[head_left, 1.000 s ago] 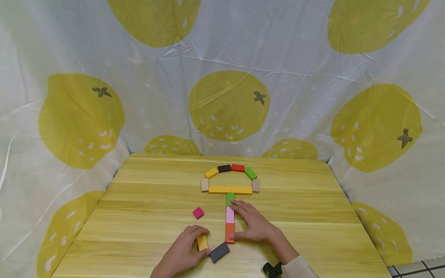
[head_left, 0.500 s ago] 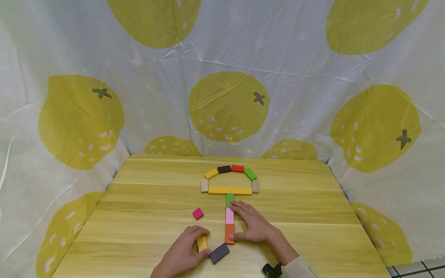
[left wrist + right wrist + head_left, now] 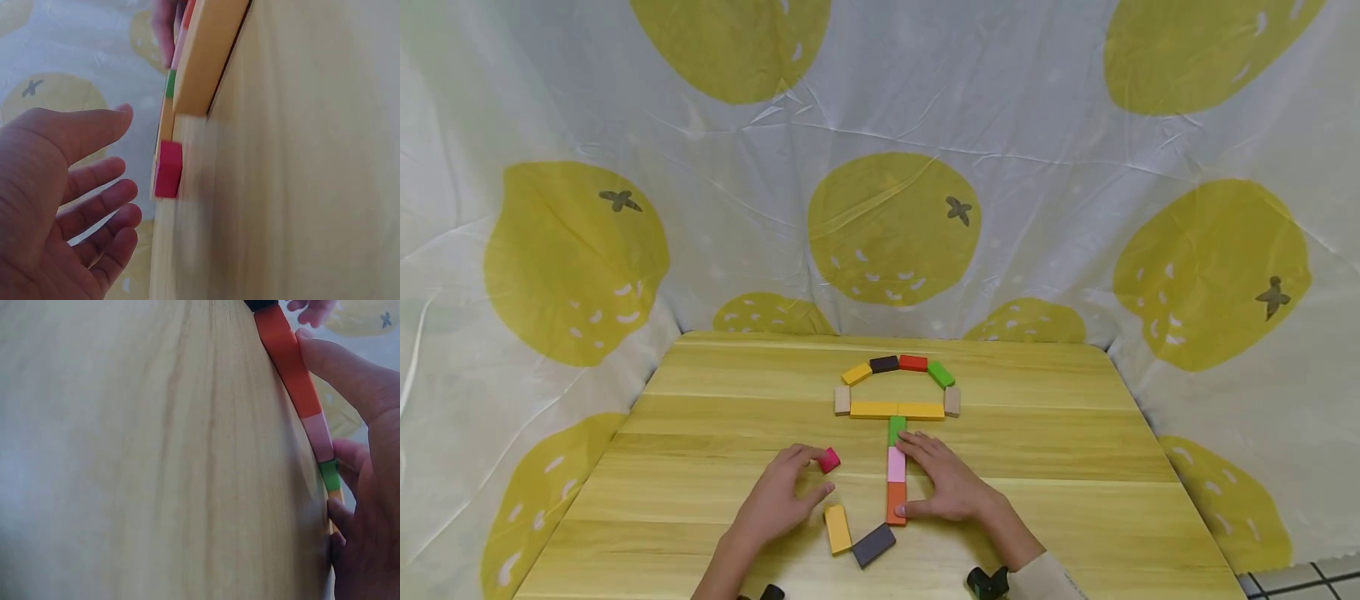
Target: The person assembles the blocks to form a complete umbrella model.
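My left hand [image 3: 778,493] reaches over a small magenta block [image 3: 829,460], index fingertip right at its left side in the head view. Thumb and fingers stand apart with nothing between them; the left wrist view has the magenta block [image 3: 169,170] just beyond the fingertips. My right hand [image 3: 949,483] rests along a straight column of green [image 3: 896,425], light pink [image 3: 896,463] and orange [image 3: 892,498] blocks. Its thumb touches the orange block, the other fingers lie near the green one. A yellow block [image 3: 837,531] and a dark grey block [image 3: 874,547] meet at a corner below.
Beyond the column, two yellow bars [image 3: 874,410] lie end to end, with tan blocks [image 3: 842,400] at both sides. An arch of yellow, black, red [image 3: 913,363] and green blocks curves above. A lemon-print cloth [image 3: 1037,250] hangs behind the wooden table [image 3: 1060,450].
My left hand has let go of the yellow block and moved up to the magenta block. The yellow block stays beside the dark grey one. My right hand has not moved.
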{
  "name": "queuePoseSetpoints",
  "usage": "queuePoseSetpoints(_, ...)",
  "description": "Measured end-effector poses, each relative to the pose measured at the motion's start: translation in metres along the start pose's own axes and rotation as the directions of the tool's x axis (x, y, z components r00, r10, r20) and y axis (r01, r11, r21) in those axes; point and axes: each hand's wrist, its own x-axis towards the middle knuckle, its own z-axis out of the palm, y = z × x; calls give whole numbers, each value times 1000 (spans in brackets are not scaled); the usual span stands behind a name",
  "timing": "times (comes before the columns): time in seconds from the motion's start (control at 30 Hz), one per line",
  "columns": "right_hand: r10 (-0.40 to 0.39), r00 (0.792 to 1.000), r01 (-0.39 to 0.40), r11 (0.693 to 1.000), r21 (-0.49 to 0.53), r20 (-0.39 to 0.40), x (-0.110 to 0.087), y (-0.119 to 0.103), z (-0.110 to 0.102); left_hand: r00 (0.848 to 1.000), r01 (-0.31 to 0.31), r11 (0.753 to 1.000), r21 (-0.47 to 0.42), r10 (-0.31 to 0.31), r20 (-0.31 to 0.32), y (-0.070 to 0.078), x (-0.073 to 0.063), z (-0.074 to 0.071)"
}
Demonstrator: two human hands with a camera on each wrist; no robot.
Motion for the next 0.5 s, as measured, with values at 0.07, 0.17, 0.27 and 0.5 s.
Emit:
queuePoseSetpoints(0.07,-1,1000,1,1000,1,-1,0,0,0,1000,13,1000,24,-13,0,-6,7,-2)
queuePoseSetpoints(0.17,-2,1000,2,1000,5,-4,0,0,0,1000,21,998,51,-22,6,-13,15,-3)
queuePoseSetpoints(0.27,-5,1000,5,1000,9,-7,0,-1,0,1000,2,999,52,-3,9,-17,22,-3)
queuePoseSetpoints(0.5,-8,1000,9,1000,13,-9,0,0,0,1000,-14,1000,19,13,20,-22,31,3)
